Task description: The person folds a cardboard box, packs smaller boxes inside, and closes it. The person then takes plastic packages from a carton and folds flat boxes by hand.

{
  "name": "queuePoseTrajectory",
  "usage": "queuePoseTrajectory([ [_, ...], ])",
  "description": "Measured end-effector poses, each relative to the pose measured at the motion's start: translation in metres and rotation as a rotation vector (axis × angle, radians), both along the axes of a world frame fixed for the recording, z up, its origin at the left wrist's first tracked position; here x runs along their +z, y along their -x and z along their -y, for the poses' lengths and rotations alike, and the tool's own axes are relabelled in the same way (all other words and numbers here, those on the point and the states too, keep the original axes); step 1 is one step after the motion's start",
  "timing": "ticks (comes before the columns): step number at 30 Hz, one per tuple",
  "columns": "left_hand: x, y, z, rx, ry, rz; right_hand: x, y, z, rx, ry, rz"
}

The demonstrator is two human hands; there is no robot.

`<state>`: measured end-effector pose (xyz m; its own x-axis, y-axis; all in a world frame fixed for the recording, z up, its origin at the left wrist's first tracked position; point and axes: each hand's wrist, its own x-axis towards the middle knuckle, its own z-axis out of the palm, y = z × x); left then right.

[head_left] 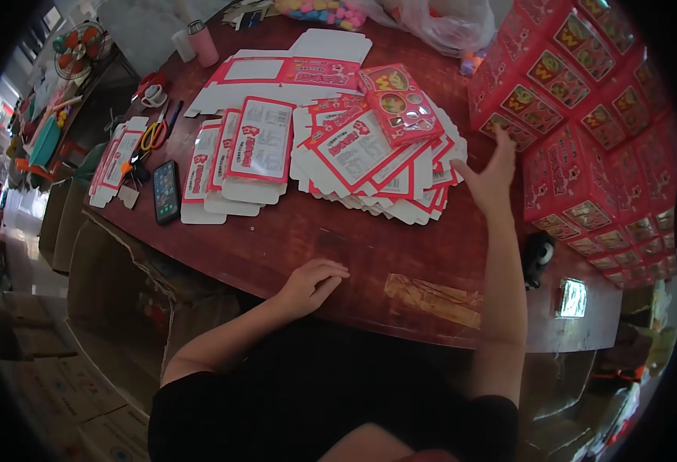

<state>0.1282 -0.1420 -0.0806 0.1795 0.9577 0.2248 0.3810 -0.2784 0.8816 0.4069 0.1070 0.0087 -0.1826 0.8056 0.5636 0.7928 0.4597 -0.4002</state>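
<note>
My right hand (493, 175) is raised over the right side of the table, fingers and thumb spread, with nothing in it. Its fingertips are close to a tall stack of red printed boxes (561, 123). Just left of the thumb lies a heap of flattened red-and-white cartons (354, 150), with a red package (400, 104) with round pictures on top. My left hand (311, 286) rests near the table's front edge, its fingers loosely stretched out and the thumb apart, holding nothing.
Overlapping flat cartons (257, 142) lie left of the heap, beside a phone (166, 191) and scissors (153, 136). A pink bottle (203, 44) stands behind. Brown tape (431, 299) is stuck to the red table (315, 239). Below its left edge sits a cardboard box (119, 285).
</note>
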Motion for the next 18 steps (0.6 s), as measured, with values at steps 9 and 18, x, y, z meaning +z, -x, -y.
queuePoseTrajectory([
  [9,0.011,0.020,0.006,0.108,-0.089,0.008,-0.021,0.123,-0.054,-0.117,0.471,0.241],
  [18,0.000,0.048,0.007,0.228,-0.023,0.074,-0.029,0.012,0.033,-0.172,-0.048,-0.201],
])
